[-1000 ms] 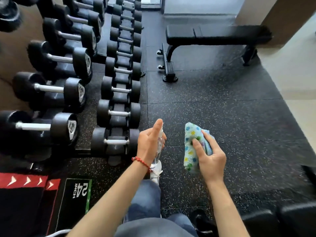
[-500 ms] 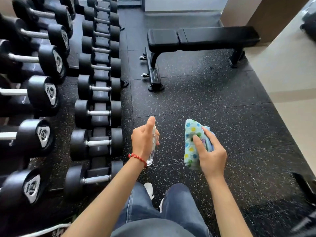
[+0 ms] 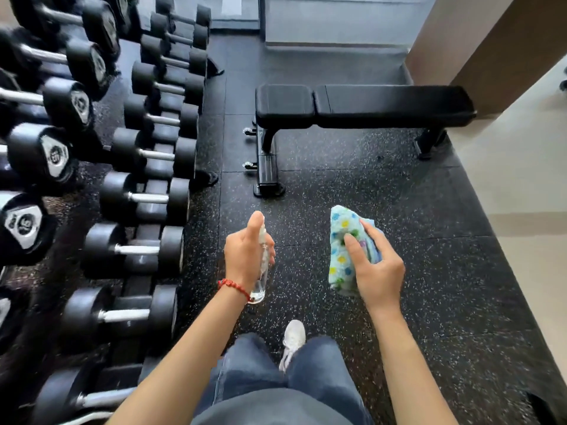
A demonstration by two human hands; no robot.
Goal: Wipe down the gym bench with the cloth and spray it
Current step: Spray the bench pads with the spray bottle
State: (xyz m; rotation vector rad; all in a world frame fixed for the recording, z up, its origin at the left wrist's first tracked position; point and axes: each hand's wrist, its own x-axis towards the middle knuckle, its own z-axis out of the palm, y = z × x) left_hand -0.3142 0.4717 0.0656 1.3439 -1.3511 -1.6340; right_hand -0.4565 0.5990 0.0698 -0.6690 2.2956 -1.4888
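Note:
A black padded gym bench [image 3: 362, 105] stands crosswise ahead of me on the speckled rubber floor, its foot bar pointing toward me. My left hand [image 3: 245, 253] is wrapped around a small clear spray bottle [image 3: 260, 286], thumb up along its top. My right hand [image 3: 374, 268] grips a folded light-blue cloth [image 3: 340, 237] with coloured dots. Both hands are held out in front of my waist, well short of the bench.
Racks of black dumbbells [image 3: 144, 197] line the whole left side. A brown wall corner [image 3: 478, 47] and pale tiled floor [image 3: 527, 179] lie to the right. My jeans and a white shoe [image 3: 294, 335] show below. Open rubber floor [image 3: 352, 185] separates me from the bench.
I have walked forward: the bench has come closer and lower in view, and the dumbbells slid past on the left. Both hands keep the same grip and pose.

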